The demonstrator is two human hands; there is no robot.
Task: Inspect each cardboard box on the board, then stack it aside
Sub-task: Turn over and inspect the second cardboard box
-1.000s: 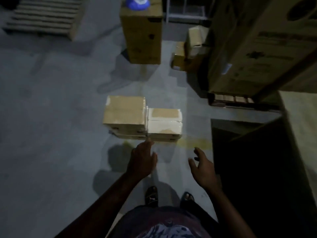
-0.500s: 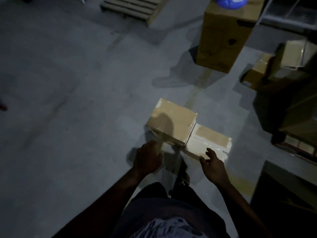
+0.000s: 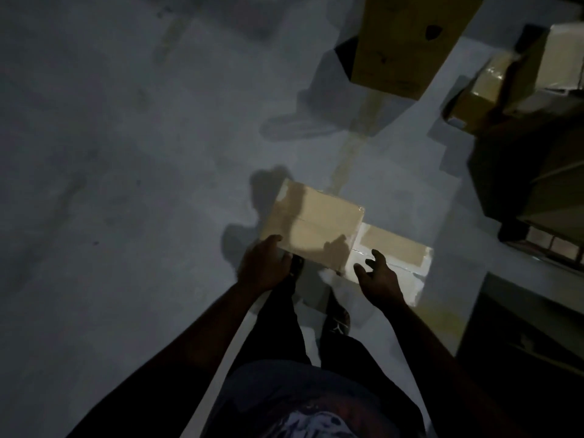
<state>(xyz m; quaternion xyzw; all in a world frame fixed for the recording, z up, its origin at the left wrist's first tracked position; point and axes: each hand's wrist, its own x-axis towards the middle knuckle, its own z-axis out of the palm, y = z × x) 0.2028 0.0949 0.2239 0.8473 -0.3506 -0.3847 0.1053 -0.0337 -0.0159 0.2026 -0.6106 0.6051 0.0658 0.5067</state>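
Curling round the near left corner of the flat brown cardboard box [image 3: 316,226], the fingers [image 3: 271,240] of the left hand [image 3: 264,267] are closed on it, the thumb laid on its top face. The right hand [image 3: 377,279] is held open with its fingers [image 3: 377,256] spread, nothing grasped, just beside that box's near right corner and above a lower, white-taped cardboard box [image 3: 398,248]. Whether these fingers touch it cannot be told. Both boxes are set side by side, touching, on the grey concrete floor [image 3: 126,184]. A tall brown carton [image 3: 407,42] is seen well beyond the fingers.
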